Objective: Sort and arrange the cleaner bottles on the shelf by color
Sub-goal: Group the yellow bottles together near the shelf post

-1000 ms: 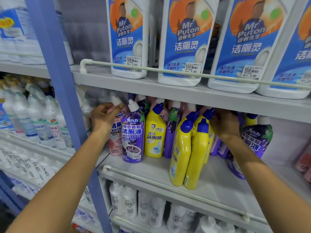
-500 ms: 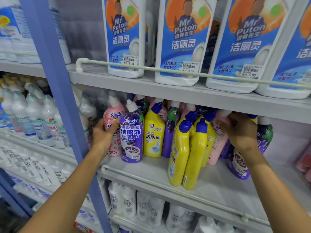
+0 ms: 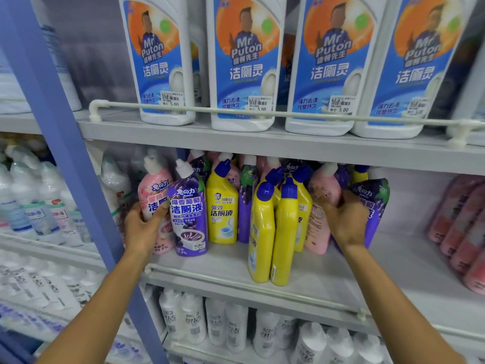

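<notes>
Left hand (image 3: 143,227): centre left of the frame, forearm rising from the lower left corner. Its fingers are wrapped behind the first pink bottle (image 3: 154,187) and the thumb lies across the label, grasping it. This bottle stands on the middle shelf (image 3: 328,274) near the blue post (image 3: 65,153), touching a purple bottle (image 3: 189,219). Right hand (image 3: 343,219): centre right, forearm rising from the lower right corner, back of the hand toward the camera. Its fingers are curled round the side of the second pink bottle (image 3: 317,232), grasping it between the yellow bottles (image 3: 262,232) and a second purple bottle (image 3: 376,198). Hidden: the right hand covers much of that purple bottle's label, and the rear-row bottles show only caps and shoulders. Cut off: tops of the large white bottles (image 3: 244,74) on the upper shelf. Blurred: pink bottles (image 3: 462,227) at the right edge and small white bottles (image 3: 194,319) at lower centre.
</notes>
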Tool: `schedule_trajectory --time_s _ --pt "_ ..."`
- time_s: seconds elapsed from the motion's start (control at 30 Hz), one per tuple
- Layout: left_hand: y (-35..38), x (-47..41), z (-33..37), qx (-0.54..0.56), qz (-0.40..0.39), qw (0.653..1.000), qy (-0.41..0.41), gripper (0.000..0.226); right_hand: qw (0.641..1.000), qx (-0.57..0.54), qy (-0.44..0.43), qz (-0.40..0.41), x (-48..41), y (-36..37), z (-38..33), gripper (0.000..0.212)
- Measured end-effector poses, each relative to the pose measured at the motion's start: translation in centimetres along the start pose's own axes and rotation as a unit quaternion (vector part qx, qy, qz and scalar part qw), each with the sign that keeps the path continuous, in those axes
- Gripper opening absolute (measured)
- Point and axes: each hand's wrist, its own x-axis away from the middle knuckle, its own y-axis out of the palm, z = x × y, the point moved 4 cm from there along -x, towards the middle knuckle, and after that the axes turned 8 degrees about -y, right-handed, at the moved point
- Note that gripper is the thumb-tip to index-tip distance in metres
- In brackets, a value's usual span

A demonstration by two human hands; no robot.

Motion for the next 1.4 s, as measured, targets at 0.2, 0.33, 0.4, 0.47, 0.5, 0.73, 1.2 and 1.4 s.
schedule_trajectory --time_s 0.2,0.33,0.4,0.47,0.5,0.73,1.2,1.4 --pt "-0.4 0.8 -1.2 0.019 -0.001 1.000 -0.024 0.040 0.996 -0.014 0.084 0.011 2.7 -1.4 -0.3 0.043" --pt "-0.6 1.4 -1.0 0.032 -0.023 0.999 -0.020 0.032 0.980 -0.119 0.159 0.001 4.3 0.3 0.4 0.060" --pt "-0.6 2.0 -0.6 0.043 -0.026 0.999 -0.010 0.029 0.979 -0.125 0.163 0.013 4.5 0.3 -0.1 0.051" --pt "-0.5 2.7 -0.2 0.064 -0.024 0.998 0.003 0.031 0.976 -0.136 0.166 0.028 4.7 -0.1 -0.5 0.044" --pt "-0.4 3.0 0.2 0.076 -0.023 0.997 0.014 0.031 0.976 -0.143 0.161 0.033 4.9 -0.5 -0.7 0.042" --pt "-1.0 3.5 1.9 0.093 -0.007 0.993 0.077 0.031 0.974 -0.197 0.104 0.046 6.3 -3.7 -3.7 0.031" --pt "-2.9 11.2 4.0 0.124 -0.090 0.982 0.109 0.035 0.965 -0.247 0.086 0.033 10.8 -8.1 -8.0 0.027" --pt "2.4 18.0 4.9 0.140 -0.186 0.971 0.062 0.039 0.962 -0.256 0.087 0.022 10.4 -11.1 -6.6 0.026"
